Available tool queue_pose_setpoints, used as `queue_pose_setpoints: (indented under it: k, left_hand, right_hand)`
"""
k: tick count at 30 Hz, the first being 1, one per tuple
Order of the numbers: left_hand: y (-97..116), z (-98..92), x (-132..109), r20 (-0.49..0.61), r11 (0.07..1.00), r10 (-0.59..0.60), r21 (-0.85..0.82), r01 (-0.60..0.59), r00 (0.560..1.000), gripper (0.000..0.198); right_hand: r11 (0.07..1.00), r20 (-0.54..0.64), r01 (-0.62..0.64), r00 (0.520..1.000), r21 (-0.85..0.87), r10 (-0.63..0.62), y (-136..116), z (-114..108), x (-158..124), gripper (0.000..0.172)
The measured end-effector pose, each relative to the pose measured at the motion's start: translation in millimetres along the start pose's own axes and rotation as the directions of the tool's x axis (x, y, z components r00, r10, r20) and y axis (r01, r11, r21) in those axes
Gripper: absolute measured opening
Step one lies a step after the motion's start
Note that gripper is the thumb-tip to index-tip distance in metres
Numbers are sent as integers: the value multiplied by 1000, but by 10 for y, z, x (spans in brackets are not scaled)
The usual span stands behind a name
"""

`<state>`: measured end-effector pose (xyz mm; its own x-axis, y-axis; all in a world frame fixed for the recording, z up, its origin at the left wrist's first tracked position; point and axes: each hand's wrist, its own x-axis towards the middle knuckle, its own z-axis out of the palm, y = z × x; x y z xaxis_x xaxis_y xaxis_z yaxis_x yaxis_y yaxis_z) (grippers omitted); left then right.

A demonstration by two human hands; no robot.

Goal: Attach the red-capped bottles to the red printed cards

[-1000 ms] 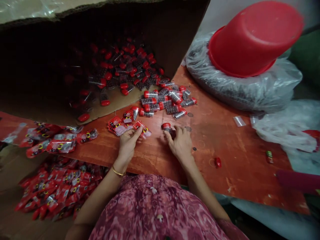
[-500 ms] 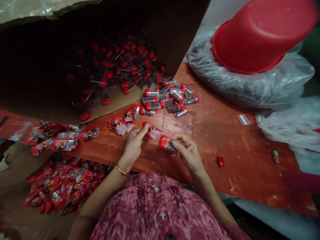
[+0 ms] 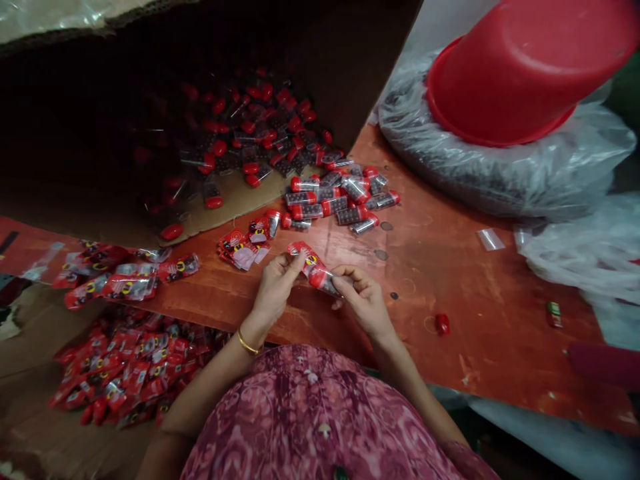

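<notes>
My left hand (image 3: 275, 287) pinches a small red printed sachet (image 3: 303, 253) by its edge. My right hand (image 3: 364, 300) grips a clear red-capped tube (image 3: 323, 280) of dark beads, its capped end meeting the sachet's mouth. Both hands hover just above the reddish wooden tabletop (image 3: 450, 280), close to my body. A small stack of empty sachets (image 3: 241, 248) lies just left of my left hand. A heap of loose red-capped tubes (image 3: 340, 197) lies beyond my hands, spilling from a big cardboard box (image 3: 150, 133).
Filled sachets (image 3: 120, 280) lie along the table's left edge, with many more in a pile below (image 3: 130, 373). An upturned red plastic basin (image 3: 530, 67) rests on a bulging plastic bag (image 3: 490, 167) at the right. A loose red cap (image 3: 442, 324) lies right of my hand.
My right hand lifted a tube off the table and brought it left to the sachet. My left hand picked the sachet up and the two now meet.
</notes>
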<state>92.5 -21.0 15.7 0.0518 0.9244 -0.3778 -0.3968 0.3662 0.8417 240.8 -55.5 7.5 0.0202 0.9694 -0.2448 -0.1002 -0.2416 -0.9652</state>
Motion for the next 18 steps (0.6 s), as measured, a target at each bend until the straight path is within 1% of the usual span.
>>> queue_pose_setpoints:
  k: [3, 6, 8, 10, 13, 15, 18]
  left_hand:
    - [-22, 51, -13, -33, 998, 20, -58, -22, 999, 40]
    - [-57, 62, -8, -44, 994, 25, -103, -29, 999, 40]
    - [-82, 71, -12, -58, 989, 25, -146, -34, 998, 41]
    - [-114, 94, -32, -83, 982, 15, -188, -30, 996, 42]
    - [-170, 137, -76, -132, 967, -38, -256, 3, 990, 40]
    - [-193, 150, -90, -146, 963, -43, -268, 2, 988, 39]
    - [-183, 128, -71, -122, 973, 21, -226, -48, 992, 35]
  right_hand:
    - [999, -12, 39, 999, 28, -39, 28, 47, 8, 29]
    - [994, -77, 110, 991, 11, -109, 44, 106, 10, 27]
    - [991, -109, 136, 985, -2, -136, 66, 142, 18, 26]
    - [990, -124, 137, 983, 19, -133, 100, 180, 31, 26]
    - [989, -143, 125, 983, 84, -112, 150, 255, 45, 27]
    - [986, -158, 137, 980, 98, -120, 160, 315, 49, 27]
    - [983, -150, 170, 976, 69, -158, 123, 387, 72, 27]
